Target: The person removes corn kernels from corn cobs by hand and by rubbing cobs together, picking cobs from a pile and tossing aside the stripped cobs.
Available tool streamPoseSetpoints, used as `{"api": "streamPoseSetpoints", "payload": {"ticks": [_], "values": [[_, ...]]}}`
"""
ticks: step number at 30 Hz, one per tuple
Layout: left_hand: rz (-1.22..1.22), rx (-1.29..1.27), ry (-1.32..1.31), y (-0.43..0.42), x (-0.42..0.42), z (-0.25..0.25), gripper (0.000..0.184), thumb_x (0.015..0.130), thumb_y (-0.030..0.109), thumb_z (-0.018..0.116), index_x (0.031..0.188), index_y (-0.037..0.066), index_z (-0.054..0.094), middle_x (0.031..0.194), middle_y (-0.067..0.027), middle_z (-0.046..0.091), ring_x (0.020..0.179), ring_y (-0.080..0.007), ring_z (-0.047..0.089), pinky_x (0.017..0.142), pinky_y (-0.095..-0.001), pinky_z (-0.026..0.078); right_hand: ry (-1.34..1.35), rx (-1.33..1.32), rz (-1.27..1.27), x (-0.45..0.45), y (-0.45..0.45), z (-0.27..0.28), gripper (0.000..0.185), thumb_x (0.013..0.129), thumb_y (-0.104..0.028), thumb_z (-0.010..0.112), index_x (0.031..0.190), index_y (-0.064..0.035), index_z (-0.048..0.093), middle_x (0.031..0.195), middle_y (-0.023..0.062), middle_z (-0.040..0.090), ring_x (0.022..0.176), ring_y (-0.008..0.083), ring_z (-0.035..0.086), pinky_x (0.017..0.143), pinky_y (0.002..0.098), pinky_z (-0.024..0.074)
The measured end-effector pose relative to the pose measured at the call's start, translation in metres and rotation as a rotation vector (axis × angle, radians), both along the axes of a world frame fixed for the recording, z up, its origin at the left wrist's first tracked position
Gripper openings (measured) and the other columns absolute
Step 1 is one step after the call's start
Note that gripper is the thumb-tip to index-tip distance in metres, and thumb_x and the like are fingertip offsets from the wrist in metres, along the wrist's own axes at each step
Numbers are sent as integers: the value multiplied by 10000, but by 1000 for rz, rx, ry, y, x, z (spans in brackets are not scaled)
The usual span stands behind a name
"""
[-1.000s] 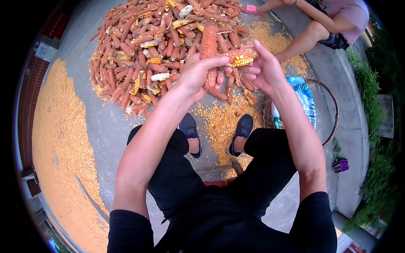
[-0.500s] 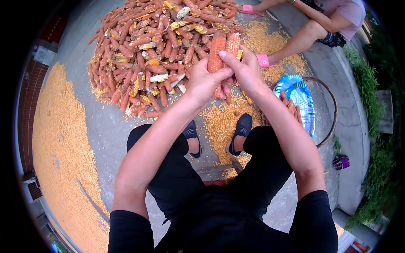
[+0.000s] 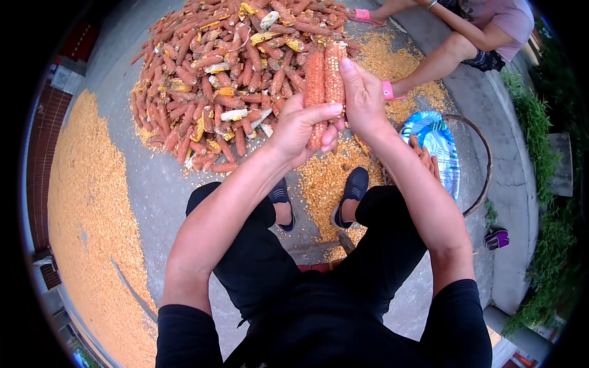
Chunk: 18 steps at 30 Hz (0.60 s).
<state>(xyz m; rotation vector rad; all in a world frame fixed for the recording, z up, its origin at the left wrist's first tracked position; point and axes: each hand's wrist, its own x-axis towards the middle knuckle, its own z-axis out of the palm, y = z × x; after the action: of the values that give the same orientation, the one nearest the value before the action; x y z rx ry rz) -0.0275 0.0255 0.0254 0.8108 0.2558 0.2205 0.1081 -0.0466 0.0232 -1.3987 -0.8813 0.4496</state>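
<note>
Two corn cobs stand side by side in my hands, in front of the heap. My left hand is closed round a bare red cob, its thumb reaching across toward the second cob. Closed on that second corn cob is my right hand, thumb up along its side. This cob looks paler, with empty sockets near its top. Some fingers of both hands are hidden behind the cobs. Below them, loose yellow kernels lie on the ground between my shoes.
A large heap of cobs rises ahead. Spread kernels cover the ground at left. To the right stands a handled basket with a blue-white liner and some cobs. Another person sits at upper right. A purple shoe lies near the wall.
My right hand has turned more upright and its thumb has moved right, off the left cob. The paler cob now shows more fully, and both cobs stand close together.
</note>
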Motion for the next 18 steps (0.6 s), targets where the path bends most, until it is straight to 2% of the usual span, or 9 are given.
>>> {"api": "streamPoseSetpoints", "payload": {"ticks": [6,9,12,15,18], "values": [[-55,-66,-75,1,-1,0,204,975,169,627,1091,16,557,825,-98,636,502,-113,512,442,-273,406,109,-17,2,-1,0,1,506,1098,-427,417,1088,-3,694,895,81,734,747,122,667,663,279,531],[-58,-63,-54,0,-1,0,215,997,192,609,1107,16,551,828,-90,633,497,-115,508,439,-271,408,378,59,-1,-5,5,-5,516,1097,-431,411,1067,-4,700,846,65,728,719,133,673,633,303,534],[9,-14,-13,-3,2,3,257,1015,248,602,1123,22,546,832,-84,629,494,-123,514,422,-272,407,298,-141,-12,0,-5,4,468,1079,-406,467,1036,-2,699,752,111,704,668,187,677,605,370,528],[237,116,82,4,7,-4,283,1016,317,614,1077,45,570,812,-69,627,491,-135,534,404,-280,409,-395,-117,-92,11,-6,0,395,1019,-377,589,982,5,678,696,192,659,643,294,680,598,432,515],[334,168,103,17,9,-11,332,949,322,717,1079,36,609,857,-48,646,528,-118,545,421,-249,428,-679,-163,-10,8,-11,-3,349,944,-335,690,934,11,642,727,247,633,681,389,675,609,457,512]]}}
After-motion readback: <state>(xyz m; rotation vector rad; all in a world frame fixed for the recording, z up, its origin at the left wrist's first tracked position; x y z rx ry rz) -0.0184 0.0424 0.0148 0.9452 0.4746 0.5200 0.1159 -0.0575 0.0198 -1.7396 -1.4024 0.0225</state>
